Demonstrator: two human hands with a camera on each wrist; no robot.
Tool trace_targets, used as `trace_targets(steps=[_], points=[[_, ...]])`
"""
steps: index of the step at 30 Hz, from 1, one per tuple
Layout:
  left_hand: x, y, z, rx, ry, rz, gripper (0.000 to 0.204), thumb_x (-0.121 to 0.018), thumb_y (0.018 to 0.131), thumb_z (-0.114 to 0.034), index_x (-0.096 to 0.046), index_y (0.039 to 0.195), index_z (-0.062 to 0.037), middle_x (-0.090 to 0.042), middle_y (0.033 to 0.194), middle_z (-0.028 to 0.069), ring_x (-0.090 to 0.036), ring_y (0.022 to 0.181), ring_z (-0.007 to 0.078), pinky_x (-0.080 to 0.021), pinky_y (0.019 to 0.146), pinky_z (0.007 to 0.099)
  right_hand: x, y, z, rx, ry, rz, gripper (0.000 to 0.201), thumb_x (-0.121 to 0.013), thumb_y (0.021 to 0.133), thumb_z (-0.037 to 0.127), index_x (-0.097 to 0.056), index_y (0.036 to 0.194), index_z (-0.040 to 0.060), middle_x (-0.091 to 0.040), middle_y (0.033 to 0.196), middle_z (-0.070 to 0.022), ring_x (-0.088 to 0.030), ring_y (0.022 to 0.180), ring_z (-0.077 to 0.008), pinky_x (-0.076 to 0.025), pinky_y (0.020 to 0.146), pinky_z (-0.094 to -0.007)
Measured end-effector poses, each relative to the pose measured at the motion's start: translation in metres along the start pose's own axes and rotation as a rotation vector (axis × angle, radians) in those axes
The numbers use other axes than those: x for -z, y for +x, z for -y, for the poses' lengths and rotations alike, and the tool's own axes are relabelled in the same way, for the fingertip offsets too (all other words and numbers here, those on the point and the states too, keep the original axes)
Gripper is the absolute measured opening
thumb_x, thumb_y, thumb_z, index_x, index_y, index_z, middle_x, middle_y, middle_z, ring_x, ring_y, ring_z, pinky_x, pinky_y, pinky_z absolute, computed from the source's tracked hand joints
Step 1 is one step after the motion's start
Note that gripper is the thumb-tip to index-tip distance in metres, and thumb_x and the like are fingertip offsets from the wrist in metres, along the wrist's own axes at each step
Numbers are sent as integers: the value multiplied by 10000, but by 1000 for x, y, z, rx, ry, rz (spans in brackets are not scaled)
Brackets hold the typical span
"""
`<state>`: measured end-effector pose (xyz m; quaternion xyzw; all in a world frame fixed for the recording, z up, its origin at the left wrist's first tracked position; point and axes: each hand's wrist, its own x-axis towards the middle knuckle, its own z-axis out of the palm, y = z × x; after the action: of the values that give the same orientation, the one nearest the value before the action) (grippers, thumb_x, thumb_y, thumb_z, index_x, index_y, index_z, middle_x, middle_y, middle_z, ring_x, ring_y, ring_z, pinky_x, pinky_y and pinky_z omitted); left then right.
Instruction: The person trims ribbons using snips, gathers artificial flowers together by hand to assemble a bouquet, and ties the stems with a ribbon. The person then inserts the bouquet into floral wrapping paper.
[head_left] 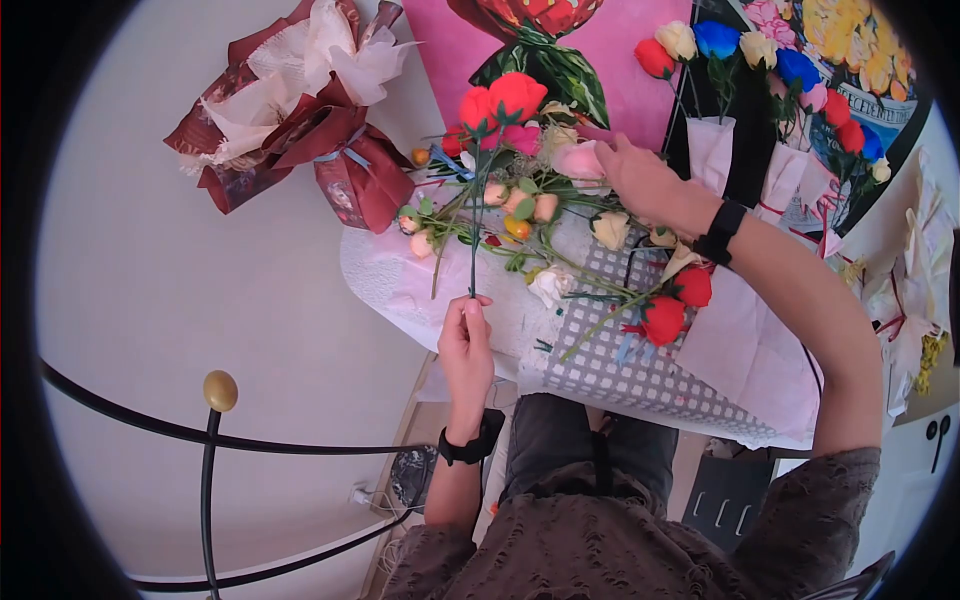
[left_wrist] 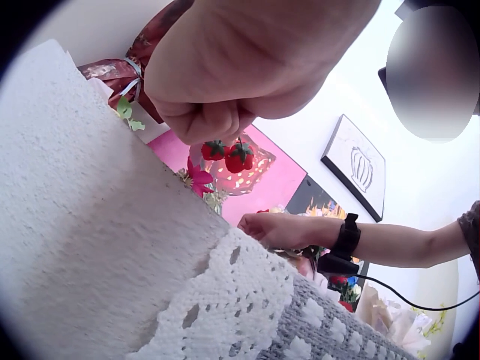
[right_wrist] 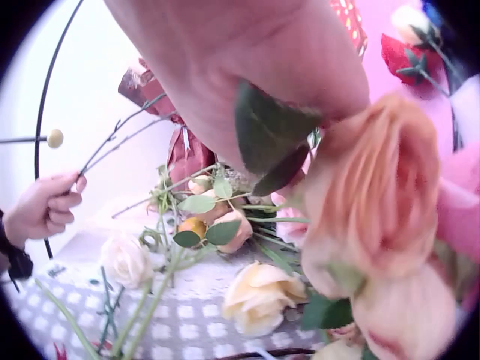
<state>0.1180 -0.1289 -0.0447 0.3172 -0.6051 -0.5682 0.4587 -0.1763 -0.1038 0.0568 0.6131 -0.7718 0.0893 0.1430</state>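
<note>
My left hand pinches the lower ends of the thin stems of two red roses, whose heads stand up and away from me. In the right wrist view the left hand grips these stems between thumb and fingers. Over the flower pile, my right hand reaches beside a large pink rose; its fingertips are partly hidden, so I cannot tell whether they grip anything. Close below the right wrist are a peach rose and a cream rose. Small peach buds lie left of that hand.
A white rose and two red roses lie on the grey-and-white cloth. Wrapped bouquets stand at the right; a dark red wrapped bouquet is at the left. A black metal rail curves nearby.
</note>
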Motion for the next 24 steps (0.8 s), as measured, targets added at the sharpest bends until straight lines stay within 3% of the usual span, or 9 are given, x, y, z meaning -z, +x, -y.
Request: trace_targets(steps=[1, 2, 4, 5, 7, 10, 14, 16, 24], points=[[0, 0, 0, -3, -3, 0, 217, -445, 997, -210, -568, 946, -38, -324, 605, -80, -272, 545, 13, -197, 484, 208, -9, 0, -7, 150, -21, -164, 177, -529, 786, 18, -546, 950, -46, -558, 912, -215, -602, 823, -399, -496, 737, -470], [-1, -1, 0, -3, -2, 0, 217, -445, 997, -210, -568, 946, -38, -324, 605, -80, -272, 545, 13, -197, 484, 208, -19, 3, -14, 149, -21, -164, 177, -529, 786, 18, -546, 950, -46, -558, 912, -215, -602, 823, -399, -496, 737, -470], [-1, -3, -1, -23, 75, -11, 222, -449, 995, -212, -576, 948, -36, -338, 605, -75, -286, 548, 16, -211, 487, 208, -24, 9, -17, 471, -76, 41, 215, -554, 781, 76, -568, 959, -42, -590, 913, -227, -609, 844, -391, -496, 758, -450], [0, -4, -1, -23, 75, -12, 222, -449, 995, -212, -576, 948, -36, -338, 605, -75, -286, 548, 16, -211, 487, 208, -28, 9, -18, 472, -76, 40, 215, -554, 781, 76, -568, 959, -42, -590, 913, -227, -609, 844, -391, -496, 758, -450], [2, -4, 0, -15, 65, -2, 222, -452, 993, -211, -583, 952, -36, -351, 605, -71, -302, 554, 19, -225, 491, 209, -18, 0, 0, 351, -225, 619, 249, -571, 817, 217, -645, 880, -12, -639, 934, -219, -627, 846, -374, -513, 762, -438], [3, -5, 1, -15, 62, -3, 218, -454, 992, -209, -584, 956, -37, -350, 604, -70, -303, 556, 21, -227, 493, 209, -15, -7, 15, 191, -80, 649, 250, -598, 773, 240, -679, 842, 14, -650, 959, -223, -623, 895, -354, -496, 795, -438], [1, -6, 1, -34, 72, -5, 218, -455, 992, -208, -583, 956, -34, -350, 604, -69, -302, 557, 22, -227, 493, 209, -25, -17, 18, 176, -160, 610, 241, -592, 759, 204, -666, 882, 10, -656, 961, -207, -621, 942, -329, -481, 825, -427], [0, -8, 2, -44, 62, -3, 222, -454, 993, -209, -581, 953, -32, -348, 605, -71, -298, 555, 20, -223, 493, 207, -25, -16, 18, 25, -146, 555, 270, -600, 762, 210, -651, 930, 5, -659, 971, -191, -611, 982, -312, -464, 855, -431], [0, -2, 5, -21, -9, 22, 223, -455, 994, -216, -572, 947, -33, -336, 598, -80, -277, 539, 12, -194, 482, 206, 51, -23, -1, 65, -52, 386, 234, -548, 787, 171, -658, 913, 7, -667, 916, -179, -653, 864, -351, -502, 742, -465]])
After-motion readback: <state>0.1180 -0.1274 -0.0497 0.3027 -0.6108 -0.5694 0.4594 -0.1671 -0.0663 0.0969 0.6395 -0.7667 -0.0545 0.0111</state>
